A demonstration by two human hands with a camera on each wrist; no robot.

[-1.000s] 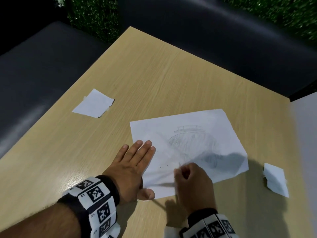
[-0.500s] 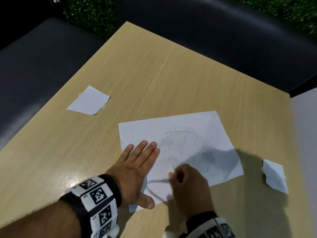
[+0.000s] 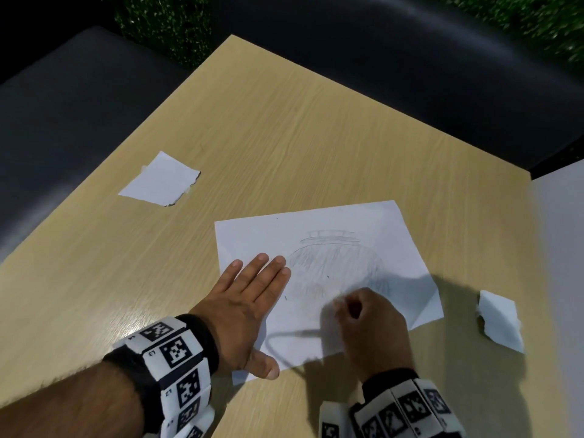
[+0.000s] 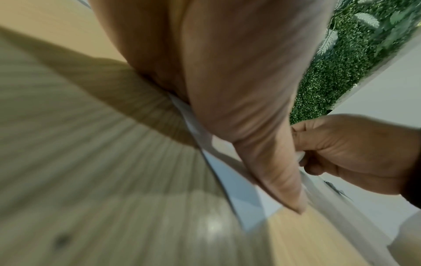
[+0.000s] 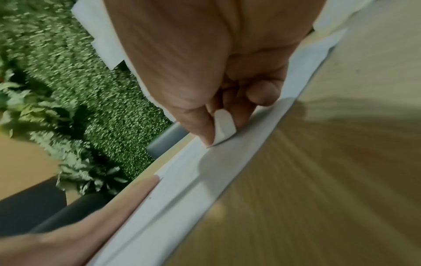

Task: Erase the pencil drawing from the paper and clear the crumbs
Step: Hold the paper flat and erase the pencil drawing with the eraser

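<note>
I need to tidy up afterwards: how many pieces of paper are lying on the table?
3. The drawing sheet lies under both hands; a torn scrap lies far left of it; another small scrap lies right of it, near the table edge. None seems hidden.

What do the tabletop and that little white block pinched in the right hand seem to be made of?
The tabletop looks like light wood-grain laminate: fine streaks, a soft glossy glare patch. The white block, an eraser, looks like matte rubber or vinyl with a rounded end, its corner touching the paper; the exact material cannot be told. The right hand pinches it.
</note>
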